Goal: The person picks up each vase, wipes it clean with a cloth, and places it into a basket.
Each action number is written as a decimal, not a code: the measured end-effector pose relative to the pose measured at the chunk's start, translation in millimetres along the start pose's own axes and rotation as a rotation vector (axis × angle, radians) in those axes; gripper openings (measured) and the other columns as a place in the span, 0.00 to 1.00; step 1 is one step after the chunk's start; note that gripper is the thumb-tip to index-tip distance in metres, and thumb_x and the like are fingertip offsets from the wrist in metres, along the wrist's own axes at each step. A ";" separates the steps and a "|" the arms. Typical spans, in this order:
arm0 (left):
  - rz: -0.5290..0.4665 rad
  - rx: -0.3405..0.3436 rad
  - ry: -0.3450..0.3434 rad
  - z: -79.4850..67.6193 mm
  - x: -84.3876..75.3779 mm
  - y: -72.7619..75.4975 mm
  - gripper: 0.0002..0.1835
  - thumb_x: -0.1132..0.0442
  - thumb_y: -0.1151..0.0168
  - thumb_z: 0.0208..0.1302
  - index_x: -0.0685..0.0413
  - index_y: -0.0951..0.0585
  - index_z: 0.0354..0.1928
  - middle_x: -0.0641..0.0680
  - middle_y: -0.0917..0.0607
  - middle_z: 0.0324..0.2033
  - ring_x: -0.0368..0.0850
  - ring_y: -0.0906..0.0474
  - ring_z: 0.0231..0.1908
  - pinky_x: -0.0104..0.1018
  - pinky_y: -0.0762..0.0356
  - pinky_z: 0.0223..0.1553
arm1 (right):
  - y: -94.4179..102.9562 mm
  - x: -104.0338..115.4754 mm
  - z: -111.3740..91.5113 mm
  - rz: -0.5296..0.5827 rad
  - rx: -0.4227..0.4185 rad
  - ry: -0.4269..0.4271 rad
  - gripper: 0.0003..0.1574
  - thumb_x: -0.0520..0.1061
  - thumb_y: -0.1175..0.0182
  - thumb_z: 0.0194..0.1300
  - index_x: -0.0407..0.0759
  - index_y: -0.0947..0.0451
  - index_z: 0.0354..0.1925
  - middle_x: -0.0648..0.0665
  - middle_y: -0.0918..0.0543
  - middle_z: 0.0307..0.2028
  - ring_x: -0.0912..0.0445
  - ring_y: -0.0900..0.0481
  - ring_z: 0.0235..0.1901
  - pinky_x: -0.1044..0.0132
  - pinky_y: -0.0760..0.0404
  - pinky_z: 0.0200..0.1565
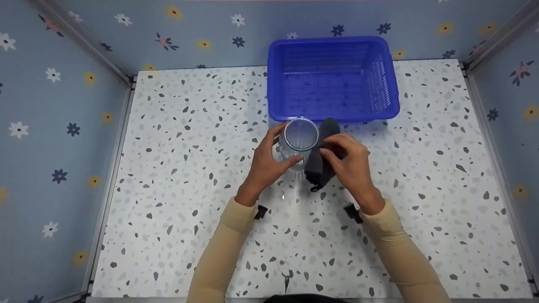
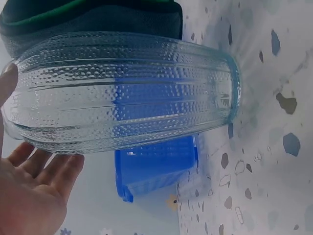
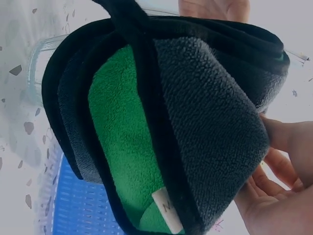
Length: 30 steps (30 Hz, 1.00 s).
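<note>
A clear ribbed glass vase stands upright on the speckled table, its dimpled wall and thick base showing in the left wrist view. My left hand grips it near the rim, thumb on the near side and fingers round the far left. Just right of the vase, my right hand pinches a folded dark grey cloth between thumb and fingers. In the right wrist view the cloth has a green inner face, black edging, a hanging loop and a small white tag. It lies close against the vase's right side.
Directly behind the vase and cloth sits a blue plastic basket with slotted walls. Flower-patterned panels enclose the table at the back and both sides.
</note>
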<state>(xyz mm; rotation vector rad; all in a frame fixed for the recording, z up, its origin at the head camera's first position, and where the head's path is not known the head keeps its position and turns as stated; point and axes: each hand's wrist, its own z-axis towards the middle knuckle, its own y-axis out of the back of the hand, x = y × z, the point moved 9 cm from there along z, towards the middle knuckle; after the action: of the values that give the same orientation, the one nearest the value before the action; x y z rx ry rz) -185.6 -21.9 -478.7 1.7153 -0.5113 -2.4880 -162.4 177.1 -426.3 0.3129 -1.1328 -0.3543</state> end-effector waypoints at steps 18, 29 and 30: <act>0.091 -0.023 -0.009 3.5 -3.9 0.2 0.47 0.52 0.12 0.49 0.61 0.26 0.68 0.58 0.24 0.70 0.49 0.24 0.66 0.40 0.21 0.62 | -2.9 -12.5 -7.4 -0.103 -0.030 -0.001 0.07 0.26 0.31 0.64 0.29 0.15 0.41 0.36 0.13 0.38 0.47 0.15 0.37 0.66 0.20 0.41; 0.074 -0.005 0.017 3.8 0.0 0.1 0.47 0.52 0.12 0.49 0.59 0.26 0.69 0.56 0.24 0.72 0.48 0.23 0.65 0.40 0.20 0.60 | -27.9 -68.4 -25.3 -0.117 0.052 -0.140 0.09 0.23 0.32 0.61 0.27 0.15 0.42 0.33 0.12 0.39 0.41 0.14 0.40 0.52 0.17 0.45; 0.077 -0.004 0.020 3.9 0.2 0.1 0.47 0.52 0.12 0.49 0.59 0.26 0.69 0.55 0.24 0.72 0.48 0.23 0.65 0.40 0.20 0.60 | -30.8 -72.4 -26.0 -0.126 0.063 -0.149 0.10 0.23 0.32 0.61 0.27 0.15 0.42 0.32 0.12 0.39 0.40 0.14 0.42 0.49 0.17 0.47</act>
<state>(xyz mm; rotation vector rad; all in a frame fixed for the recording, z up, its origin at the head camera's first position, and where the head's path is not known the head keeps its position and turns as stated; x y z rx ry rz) -189.3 -21.2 -477.6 1.6835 -0.5595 -2.4153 -169.6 181.9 -508.7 0.4197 -1.2750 -0.4598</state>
